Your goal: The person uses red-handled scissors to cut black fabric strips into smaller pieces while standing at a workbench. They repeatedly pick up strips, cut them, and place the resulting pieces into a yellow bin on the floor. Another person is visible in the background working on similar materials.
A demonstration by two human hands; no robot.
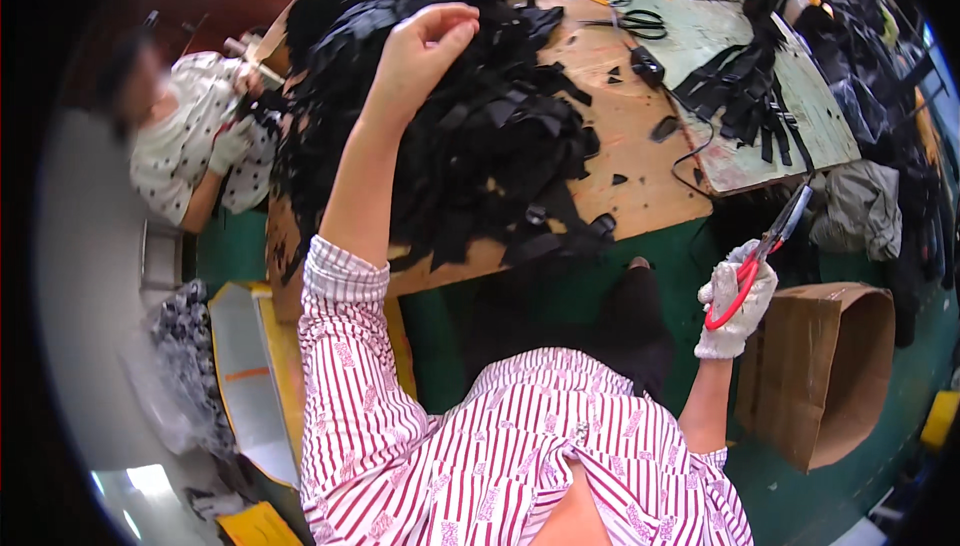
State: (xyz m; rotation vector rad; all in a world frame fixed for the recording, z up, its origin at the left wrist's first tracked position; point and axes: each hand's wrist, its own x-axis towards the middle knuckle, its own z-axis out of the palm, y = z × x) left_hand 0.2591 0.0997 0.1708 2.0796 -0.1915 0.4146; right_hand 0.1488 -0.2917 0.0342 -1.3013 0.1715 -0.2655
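My left hand (425,54) is bare and reaches over a large heap of black fabric straps (450,161) on the wooden table. Its fingers are curled, with the thumb close to the index fingertip; whether anything is pinched there is hidden against the dark heap. To the right, off the table's front edge, my right hand (738,308) wears a white knit glove. It is closed around the red handles of a pair of pliers (745,281), whose metal jaws point up and away from me.
Black scissors (640,24) and a bundle of black straps (745,96) lie on a pale board (720,161). An open cardboard box (785,376) stands at right, a yellow-edged bin (245,376) at left. A co-worker in a dotted top (190,136) sits at the table's left.
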